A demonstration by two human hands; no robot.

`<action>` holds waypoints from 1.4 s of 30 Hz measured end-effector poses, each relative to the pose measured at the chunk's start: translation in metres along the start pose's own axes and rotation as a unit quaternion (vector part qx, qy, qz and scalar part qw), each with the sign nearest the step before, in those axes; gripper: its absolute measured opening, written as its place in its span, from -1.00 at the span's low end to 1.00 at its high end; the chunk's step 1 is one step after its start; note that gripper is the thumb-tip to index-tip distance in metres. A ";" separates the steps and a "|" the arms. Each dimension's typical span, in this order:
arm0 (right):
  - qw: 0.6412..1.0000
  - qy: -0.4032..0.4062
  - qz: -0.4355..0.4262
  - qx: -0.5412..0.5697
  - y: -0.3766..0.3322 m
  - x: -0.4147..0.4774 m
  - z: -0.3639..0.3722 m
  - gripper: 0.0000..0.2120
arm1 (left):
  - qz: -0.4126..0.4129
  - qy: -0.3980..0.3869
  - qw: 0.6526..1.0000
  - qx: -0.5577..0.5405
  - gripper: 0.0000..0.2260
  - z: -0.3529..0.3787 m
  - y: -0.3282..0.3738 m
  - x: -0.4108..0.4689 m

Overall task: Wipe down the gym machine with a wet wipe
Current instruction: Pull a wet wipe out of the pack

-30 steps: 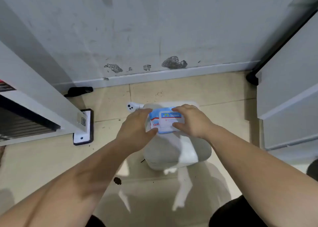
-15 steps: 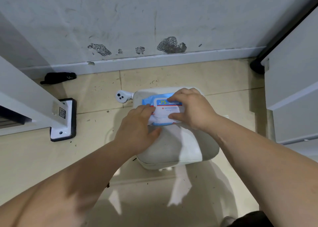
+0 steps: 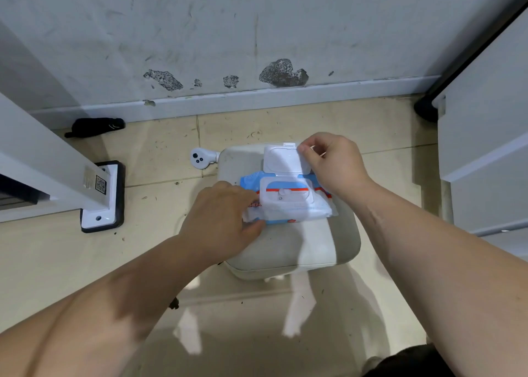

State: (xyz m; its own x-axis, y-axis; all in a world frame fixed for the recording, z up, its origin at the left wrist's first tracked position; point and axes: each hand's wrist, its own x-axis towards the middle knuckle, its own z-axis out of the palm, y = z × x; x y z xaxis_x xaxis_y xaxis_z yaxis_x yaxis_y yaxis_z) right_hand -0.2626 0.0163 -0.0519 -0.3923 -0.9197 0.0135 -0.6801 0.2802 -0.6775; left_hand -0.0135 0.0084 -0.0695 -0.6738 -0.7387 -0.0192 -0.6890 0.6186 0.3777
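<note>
A blue and white wet wipe pack (image 3: 297, 208) lies on the pale padded seat (image 3: 288, 248) of the gym machine. Its white plastic lid (image 3: 283, 159) is flipped open toward the wall, showing the sealed opening with a red strip. My left hand (image 3: 220, 219) presses down on the pack's left end and holds it. My right hand (image 3: 334, 162) pinches the right edge of the raised lid. No wipe is out of the pack.
A white machine frame leg with a black-edged foot plate (image 3: 103, 196) stands at left. A white adjustment knob (image 3: 200, 156) sticks out beside the seat. A black object (image 3: 94, 125) lies by the skirting. A grey panel (image 3: 485, 148) stands at right.
The lid of the pack, closed before, is now flipped open by my right hand. My left hand has shifted to the pack's left end. The camera has tilted lower.
</note>
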 end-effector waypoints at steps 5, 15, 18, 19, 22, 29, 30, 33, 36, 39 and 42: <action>0.999 -0.002 0.037 -0.030 0.009 -0.005 0.002 -0.83 | 0.115 0.059 0.990 0.057 -0.38 0.012 0.000 -0.002; 0.977 -0.161 -0.111 -0.086 0.006 -0.014 -0.019 -0.65 | 0.142 0.030 0.985 0.090 -0.47 0.008 0.005 0.011; 0.964 -0.173 -0.170 -0.106 0.008 -0.015 -0.013 -0.76 | 0.147 0.031 0.987 0.057 -0.57 0.008 0.001 0.013; 0.961 -0.173 -0.185 -0.110 0.009 -0.016 -0.011 -0.86 | 0.144 0.030 0.988 0.047 -0.59 0.008 -0.001 0.013; 0.958 -0.166 -0.207 -0.105 0.012 -0.018 -0.006 -0.89 | 0.136 0.025 0.990 0.031 -0.61 0.010 -0.006 0.011; 0.947 -0.152 -0.252 -0.126 0.003 -0.026 0.004 -0.94 | 0.131 0.019 0.991 -0.005 -0.62 0.009 -0.012 0.009; 0.948 -0.157 -0.248 -0.126 0.001 -0.026 0.005 -0.93 | 0.132 0.016 0.991 -0.007 -0.62 0.009 -0.012 0.009; 0.953 -0.171 -0.213 -0.133 -0.001 -0.026 0.006 -0.93 | 0.135 0.009 0.991 -0.007 -0.60 0.011 -0.015 0.009; 0.951 -0.166 -0.221 -0.139 -0.004 -0.027 0.008 -0.93 | 0.132 -0.001 0.991 -0.008 -0.58 0.012 -0.017 0.008; 0.944 -0.170 -0.236 -0.157 -0.006 -0.029 0.011 -0.92 | 0.131 -0.013 0.991 -0.015 -0.56 0.011 -0.018 0.007; 0.934 -0.175 -0.247 -0.191 -0.010 -0.030 0.015 -0.83 | 0.132 -0.024 0.991 -0.016 -0.54 0.009 -0.016 0.006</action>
State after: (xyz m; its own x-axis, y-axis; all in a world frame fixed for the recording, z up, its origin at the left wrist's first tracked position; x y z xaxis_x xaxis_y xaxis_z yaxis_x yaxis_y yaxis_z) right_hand -0.2347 0.0374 -0.0568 0.2092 -0.9774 -0.0310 -0.9218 -0.1865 -0.3400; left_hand -0.0086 -0.0037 -0.0840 -0.8417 -0.5384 0.0409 -0.4786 0.7791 0.4049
